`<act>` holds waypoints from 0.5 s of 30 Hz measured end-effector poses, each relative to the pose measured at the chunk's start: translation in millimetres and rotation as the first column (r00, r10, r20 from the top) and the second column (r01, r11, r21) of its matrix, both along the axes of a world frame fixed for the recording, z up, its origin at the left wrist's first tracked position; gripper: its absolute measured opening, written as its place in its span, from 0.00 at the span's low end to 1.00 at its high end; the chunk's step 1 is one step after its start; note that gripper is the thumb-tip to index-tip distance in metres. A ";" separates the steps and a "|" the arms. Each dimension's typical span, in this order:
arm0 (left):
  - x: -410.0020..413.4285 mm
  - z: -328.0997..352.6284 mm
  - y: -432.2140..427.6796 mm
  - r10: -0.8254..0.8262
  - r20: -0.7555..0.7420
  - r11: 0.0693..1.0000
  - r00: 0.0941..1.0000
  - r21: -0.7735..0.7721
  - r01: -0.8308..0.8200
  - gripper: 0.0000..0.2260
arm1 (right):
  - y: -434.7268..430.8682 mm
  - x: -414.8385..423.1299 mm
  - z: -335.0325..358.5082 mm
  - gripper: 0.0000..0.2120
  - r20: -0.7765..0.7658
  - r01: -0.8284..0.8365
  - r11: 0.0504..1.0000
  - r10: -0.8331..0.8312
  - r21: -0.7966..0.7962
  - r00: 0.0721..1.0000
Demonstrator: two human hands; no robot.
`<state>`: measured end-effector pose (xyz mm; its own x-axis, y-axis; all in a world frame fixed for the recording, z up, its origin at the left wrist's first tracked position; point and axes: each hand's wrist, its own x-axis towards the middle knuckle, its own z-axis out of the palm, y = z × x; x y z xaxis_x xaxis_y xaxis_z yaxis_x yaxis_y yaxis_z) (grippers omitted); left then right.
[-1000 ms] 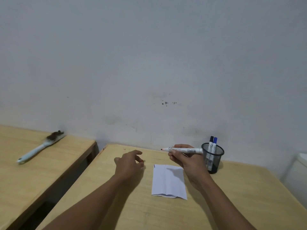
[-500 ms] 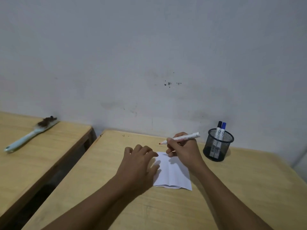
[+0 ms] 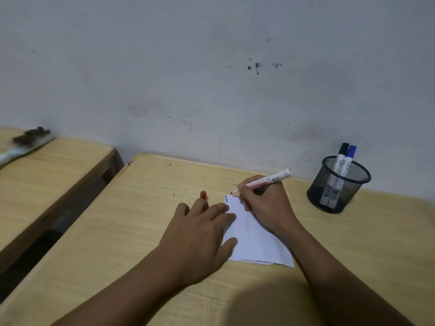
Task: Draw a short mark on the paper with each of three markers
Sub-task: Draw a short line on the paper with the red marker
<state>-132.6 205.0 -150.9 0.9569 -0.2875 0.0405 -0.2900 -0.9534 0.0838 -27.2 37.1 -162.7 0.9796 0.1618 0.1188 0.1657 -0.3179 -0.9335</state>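
Observation:
A folded white paper (image 3: pixel 256 241) lies on the wooden desk (image 3: pixel 146 222) and bears a short blue mark (image 3: pixel 226 199) at its far left corner. My right hand (image 3: pixel 266 203) grips an uncapped red marker (image 3: pixel 266 181), its tip just above the paper's far edge. My left hand (image 3: pixel 200 234) lies flat, fingers spread, pressing the paper's left edge. The red cap (image 3: pixel 203 194) pokes out between its fingers. A black and a blue capped marker (image 3: pixel 344 158) stand in a black mesh cup (image 3: pixel 336 184) at the right.
The wall runs right behind the desk. A second wooden desk (image 3: pixel 47 175) stands to the left across a narrow gap, with a light-handled brush (image 3: pixel 26 143) lying on it.
My left hand came down flat onto the paper's edge. My right hand lowered the red marker from in the air to the paper's far corner. The camera tilted down.

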 end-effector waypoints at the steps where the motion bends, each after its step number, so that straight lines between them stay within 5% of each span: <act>1: -0.9 0.6 0.3 -0.010 -0.002 1.000 1.000 0.002 0.010 0.26 | -0.5 0.2 0.5 0.08 0.018 0.001 1.000 0.000 -0.008 1.000; 15: -5.2 -16.6 0.7 -0.040 -0.102 0.999 0.994 0.010 0.042 0.28 | 4.0 5.5 -13.7 0.10 0.034 -0.053 0.996 0.055 -0.067 0.998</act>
